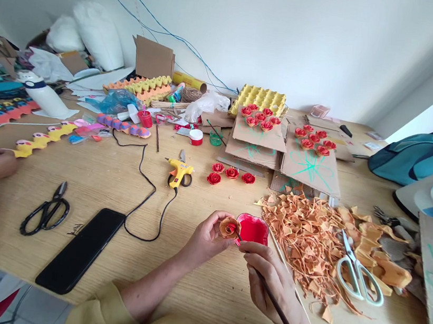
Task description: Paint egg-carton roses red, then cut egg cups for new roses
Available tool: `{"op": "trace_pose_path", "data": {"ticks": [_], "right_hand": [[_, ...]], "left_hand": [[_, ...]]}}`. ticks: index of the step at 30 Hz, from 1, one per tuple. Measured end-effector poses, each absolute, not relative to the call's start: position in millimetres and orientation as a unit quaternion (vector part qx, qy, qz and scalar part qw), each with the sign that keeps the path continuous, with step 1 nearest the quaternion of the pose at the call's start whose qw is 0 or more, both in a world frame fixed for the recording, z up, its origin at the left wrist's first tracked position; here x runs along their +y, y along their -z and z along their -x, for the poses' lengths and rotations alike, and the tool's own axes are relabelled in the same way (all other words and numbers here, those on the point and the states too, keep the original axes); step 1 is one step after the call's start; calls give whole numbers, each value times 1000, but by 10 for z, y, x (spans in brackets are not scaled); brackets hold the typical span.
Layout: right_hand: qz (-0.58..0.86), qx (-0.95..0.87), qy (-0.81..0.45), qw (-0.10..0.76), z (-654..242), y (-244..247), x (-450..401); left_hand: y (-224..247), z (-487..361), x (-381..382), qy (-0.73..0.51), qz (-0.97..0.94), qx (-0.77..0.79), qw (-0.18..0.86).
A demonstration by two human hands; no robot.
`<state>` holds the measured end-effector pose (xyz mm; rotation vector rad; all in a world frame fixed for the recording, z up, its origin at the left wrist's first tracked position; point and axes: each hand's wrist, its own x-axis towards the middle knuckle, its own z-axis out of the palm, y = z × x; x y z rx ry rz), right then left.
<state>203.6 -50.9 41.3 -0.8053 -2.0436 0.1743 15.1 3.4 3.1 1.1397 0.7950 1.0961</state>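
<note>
A plain white wall (296, 39) is met by a wooden table (199, 202), whose pale, grained top is crowded along the far side and left bare in patches nearer. A turquoise bag (404, 160) is set down at the far right. Flat cardboard sheets (315, 167), marked with green, are laid right of centre and topped with red roses (312, 138). Nearer, on the right, a heap of orange egg-carton scraps (302, 237) is spread. A black smartphone (81, 250) is placed at the near left, and a yellow glue gun (178, 172) is rested farther off.

A dark-handled paintbrush (280, 311) is gripped in the right hand (269, 275), its fingers drawn in. A dish of red paint (267, 233) is placed just beyond the hands. Just left of it, a carton rose (229, 228) is pinched by the left hand (208, 238); its outer petals are seen orange-brown, its centre reddened, and the brush is held against it.
</note>
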Motion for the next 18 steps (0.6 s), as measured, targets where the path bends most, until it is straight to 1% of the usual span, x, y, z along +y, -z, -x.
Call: {"op": "trace_pose_path", "data": {"ticks": [8,11,14,16,18], "right_hand": [[296,-796,-163,502,-2122,-280,-582],[301,-757,-169,554,-2145,-284,-584],[342,-708,-151,600,-2165,-306,-537],[386,-694,-134,593,-2184,-310,-490],[430,-699,-114,560,-2202,-304,-447]], "left_hand": [[-65,-148,43,-474,-504,374,617],[-79,-143,44,-472,-503,392,609],[-51,-132,52,-487,-492,394,604],[-17,-126,62,-493,-491,389,604],[17,-123,76,-494,-494,379,607]]}}
